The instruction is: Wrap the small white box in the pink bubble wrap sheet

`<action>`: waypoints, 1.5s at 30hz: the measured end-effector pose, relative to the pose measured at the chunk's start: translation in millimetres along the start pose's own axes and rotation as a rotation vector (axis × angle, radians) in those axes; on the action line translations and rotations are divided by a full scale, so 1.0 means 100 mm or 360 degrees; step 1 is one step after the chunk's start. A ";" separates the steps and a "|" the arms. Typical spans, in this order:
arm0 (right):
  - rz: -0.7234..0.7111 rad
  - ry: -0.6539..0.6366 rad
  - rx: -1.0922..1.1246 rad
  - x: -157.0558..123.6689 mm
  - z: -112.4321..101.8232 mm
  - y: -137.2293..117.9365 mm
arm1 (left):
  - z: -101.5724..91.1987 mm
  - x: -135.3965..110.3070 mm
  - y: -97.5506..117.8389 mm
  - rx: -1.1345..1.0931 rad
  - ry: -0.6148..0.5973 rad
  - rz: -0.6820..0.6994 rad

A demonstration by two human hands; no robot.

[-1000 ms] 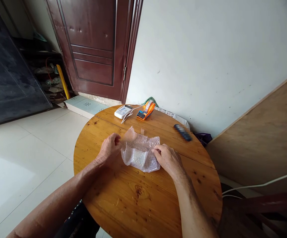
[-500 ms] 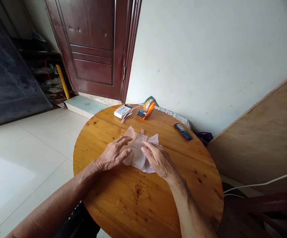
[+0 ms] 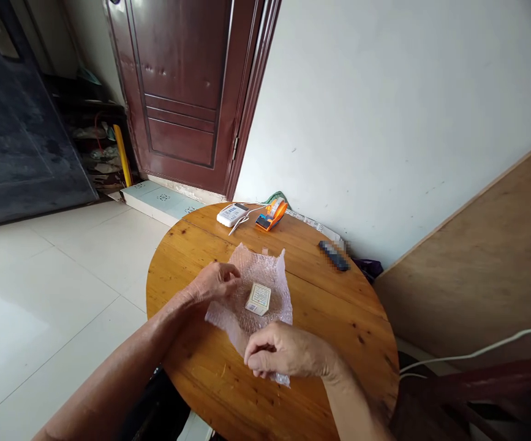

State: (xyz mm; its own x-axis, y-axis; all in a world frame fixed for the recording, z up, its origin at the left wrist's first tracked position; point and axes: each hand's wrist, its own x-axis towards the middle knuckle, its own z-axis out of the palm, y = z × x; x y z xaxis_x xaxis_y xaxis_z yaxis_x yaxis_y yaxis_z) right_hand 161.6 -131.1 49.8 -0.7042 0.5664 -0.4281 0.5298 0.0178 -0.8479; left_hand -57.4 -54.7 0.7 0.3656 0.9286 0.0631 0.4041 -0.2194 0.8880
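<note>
Illegibly printed box [image 3: 259,298] on bubble wrap [image 3: 280,300].
Left hand [image 3: 217,282] and right hand [image 3: 290,349] curl at wrap edges, grip unclear; open tabletop [image 3: 334,312] rightward.

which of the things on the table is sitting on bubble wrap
The pale box, on the bubble wrap; the white device, orange tape dispenser and dark slim object lie directly on the table.

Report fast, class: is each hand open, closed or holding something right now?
Left hand: fingers curled at the left side of the bubble wrap; grip cannot be told.
Right hand: fingers curled over its near part; grip cannot be told.
</note>
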 end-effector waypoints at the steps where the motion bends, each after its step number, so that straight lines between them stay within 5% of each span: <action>1: 0.0035 0.0068 -0.0006 0.01 0.05 0.06 | 0.01 -0.01 0.00 0.0113 -0.0022 0.0012; 6: -0.0016 0.0843 0.0138 0.05 0.04 0.30 | 0.05 -0.05 0.05 0.0591 0.0084 0.0165; 9: -0.0010 0.1382 -0.0002 0.14 -0.05 0.33 | 0.09 -0.07 0.09 0.0793 0.0175 0.0454; 11: -0.0035 0.1538 -0.0198 0.23 -0.07 0.32 | 0.13 -0.07 0.09 0.0843 0.0137 0.0661; 19: -0.0099 0.1333 -0.0178 0.24 -0.04 0.26 | 0.18 -0.07 0.01 0.0886 -0.0189 0.0661; 25: -0.0174 0.1802 0.0075 -0.24 -0.22 0.29 | 0.26 -0.12 0.03 0.0856 -0.0192 0.0737; 29: 0.0181 0.2117 -0.0286 -0.48 -0.48 0.73 | 0.31 -0.16 0.05 0.0942 -0.0252 0.0774; 34: 0.0550 0.1990 -0.0644 -0.58 -0.61 1.14 | 0.34 -0.15 0.04 0.1070 -0.0372 0.0769; 38: 0.0407 0.2196 -0.1069 -0.57 -0.51 0.80 | 0.33 -0.15 0.05 0.1059 -0.0419 0.0718; 42: 0.0093 0.2219 -0.1538 -0.48 -0.42 0.24 | 0.31 -0.16 0.07 0.1050 -0.0440 0.0692; 45: -0.0116 0.2166 -0.1566 -0.28 -0.37 -0.07 | 0.31 -0.16 0.07 0.1048 -0.0456 0.0700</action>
State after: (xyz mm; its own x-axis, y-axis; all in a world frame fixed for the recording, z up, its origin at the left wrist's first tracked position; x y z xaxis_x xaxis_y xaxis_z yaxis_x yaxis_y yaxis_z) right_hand 195.1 -116.4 78.8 -0.1247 0.7830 0.6094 0.9607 0.2488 -0.1230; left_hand -34.4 -80.2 -8.1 0.7667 0.6256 0.1443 0.5494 -0.7556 0.3568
